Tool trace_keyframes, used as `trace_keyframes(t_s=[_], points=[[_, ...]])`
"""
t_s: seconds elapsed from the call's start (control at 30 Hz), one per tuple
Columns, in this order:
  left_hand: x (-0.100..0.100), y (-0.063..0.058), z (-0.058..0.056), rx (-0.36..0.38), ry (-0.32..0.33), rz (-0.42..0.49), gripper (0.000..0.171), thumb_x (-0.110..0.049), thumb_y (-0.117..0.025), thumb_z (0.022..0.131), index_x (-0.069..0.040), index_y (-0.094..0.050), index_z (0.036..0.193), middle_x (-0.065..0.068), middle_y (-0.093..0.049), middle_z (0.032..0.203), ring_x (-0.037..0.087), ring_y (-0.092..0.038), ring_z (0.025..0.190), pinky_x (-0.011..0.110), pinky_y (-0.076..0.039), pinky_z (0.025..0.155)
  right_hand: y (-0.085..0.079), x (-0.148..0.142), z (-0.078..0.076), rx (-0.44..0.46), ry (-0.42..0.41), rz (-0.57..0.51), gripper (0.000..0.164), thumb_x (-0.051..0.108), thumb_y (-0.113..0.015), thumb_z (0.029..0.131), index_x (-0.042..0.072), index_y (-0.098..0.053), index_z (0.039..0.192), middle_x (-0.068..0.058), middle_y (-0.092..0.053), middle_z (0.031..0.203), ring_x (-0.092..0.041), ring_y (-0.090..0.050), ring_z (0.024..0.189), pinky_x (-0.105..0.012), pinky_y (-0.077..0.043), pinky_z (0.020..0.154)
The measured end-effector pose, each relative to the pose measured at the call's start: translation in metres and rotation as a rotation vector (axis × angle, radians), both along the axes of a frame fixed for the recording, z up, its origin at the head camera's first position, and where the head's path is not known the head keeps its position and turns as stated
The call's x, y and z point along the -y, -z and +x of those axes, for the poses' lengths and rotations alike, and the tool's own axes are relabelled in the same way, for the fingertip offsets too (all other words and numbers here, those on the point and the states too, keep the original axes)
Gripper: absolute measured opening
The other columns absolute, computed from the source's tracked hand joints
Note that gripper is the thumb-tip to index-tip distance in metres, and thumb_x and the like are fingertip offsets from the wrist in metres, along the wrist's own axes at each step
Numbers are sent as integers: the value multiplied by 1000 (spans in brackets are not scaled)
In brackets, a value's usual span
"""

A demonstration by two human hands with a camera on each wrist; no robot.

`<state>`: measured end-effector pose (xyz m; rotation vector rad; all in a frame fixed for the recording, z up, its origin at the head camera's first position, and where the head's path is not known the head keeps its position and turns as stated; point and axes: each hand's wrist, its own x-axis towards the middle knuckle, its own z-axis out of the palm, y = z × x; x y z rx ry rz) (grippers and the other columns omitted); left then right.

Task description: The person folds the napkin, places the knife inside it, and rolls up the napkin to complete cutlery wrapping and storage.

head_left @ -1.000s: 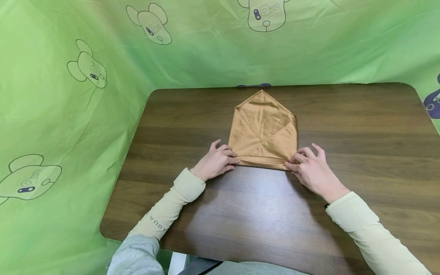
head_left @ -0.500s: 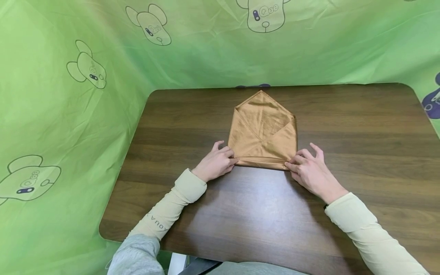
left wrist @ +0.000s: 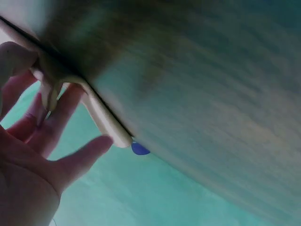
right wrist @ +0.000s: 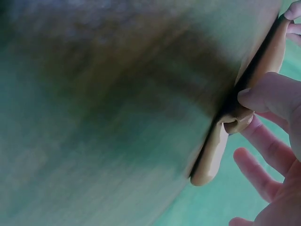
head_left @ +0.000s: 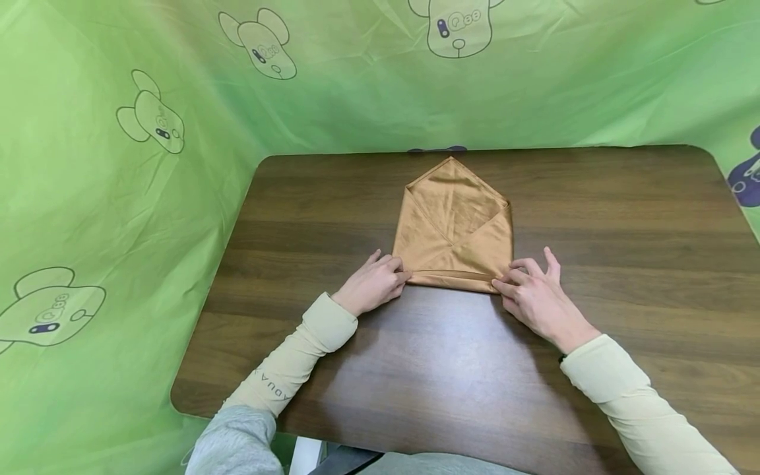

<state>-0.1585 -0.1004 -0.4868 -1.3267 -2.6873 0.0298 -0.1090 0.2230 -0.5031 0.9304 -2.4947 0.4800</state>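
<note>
A copper-coloured satin cloth lies folded on the table in the head view, its pointed end toward the back. Along its near edge runs a narrow turned-up band. At the band's left end, my left hand pinches the cloth between thumb and fingers. My right hand pinches the right end, one finger raised away from the cloth. The left wrist view has the cloth edge-on beside my fingers. In the right wrist view the thumb presses on a small curl of cloth.
The brown wood-grain table has rounded corners. A green curtain printed with cartoon heads hangs behind it and along the left side. Part of a white and dark object shows below the table's front edge.
My left hand has shifted very slightly to the right, and its raised finger has lowered a little. The right hand stays at its corner, and the cloth looks nearly the same.
</note>
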Motion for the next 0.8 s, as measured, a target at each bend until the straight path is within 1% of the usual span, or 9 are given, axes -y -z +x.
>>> trace_keyframes(t_s=[0.07,0.13,0.2,0.37,0.43,0.5,0.6,0.73,0.8], points=[[-1,0,1,23,-24,10,18,-16,-60,92,-17,-73,104,1,-61,97,20,-60,98,56,-46,98,0,0,1,5,4,6,31,1,-79,62,2,-76,93,-10,-72,86,-35,-54,98,-78,-21,94],[-1,1,1,23,-41,19,18,-17,-58,93,-17,-73,103,1,-59,99,20,-59,100,57,-44,100,-1,-1,1,12,7,19,32,1,-79,63,1,-75,95,-12,-72,88,-35,-54,98,-77,-21,96],[-1,1,1,2,-54,19,18,-17,-57,93,-17,-73,102,0,-57,99,19,-57,100,59,-42,101,-1,-1,2,17,10,32,33,0,-78,64,1,-74,96,-14,-71,89,-36,-54,99,-76,-22,96],[1,1,2,-62,-69,-14,22,-18,-63,91,-19,-71,111,-1,-59,96,18,-58,95,62,-39,103,-1,-1,4,29,27,56,36,0,-76,67,2,-71,102,-15,-68,91,-37,-57,95,-74,-27,95],[1,0,3,-71,-74,-32,26,-17,-65,89,-19,-70,115,-1,-61,97,18,-59,95,63,-38,103,-1,-1,4,37,38,67,37,0,-75,69,3,-70,105,-14,-67,92,-36,-60,92,-74,-29,95],[2,0,3,-63,-82,-37,27,-16,-66,89,-19,-69,116,-2,-62,97,18,-59,95,64,-37,103,-1,-1,5,48,48,80,38,0,-73,70,4,-69,108,-13,-66,93,-36,-61,89,-74,-30,96],[2,-1,2,-15,-110,-14,24,-16,-65,91,-20,-69,114,-4,-65,98,17,-60,98,66,-33,105,-1,0,5,63,59,97,39,0,-73,71,5,-68,110,-13,-66,95,-37,-61,89,-73,-30,96],[3,-3,1,104,-175,55,17,-19,-63,94,-18,-68,110,-5,-68,102,15,-60,105,68,-29,107,0,0,5,71,69,110,40,0,-72,72,5,-67,112,-14,-65,96,-38,-60,90,-73,-30,96],[3,-4,0,153,-201,72,15,-19,-62,95,-17,-67,108,-5,-69,104,15,-59,107,69,-27,107,0,0,5,74,73,111,40,0,-71,72,6,-66,112,-14,-64,95,-38,-60,89,-73,-30,96]])
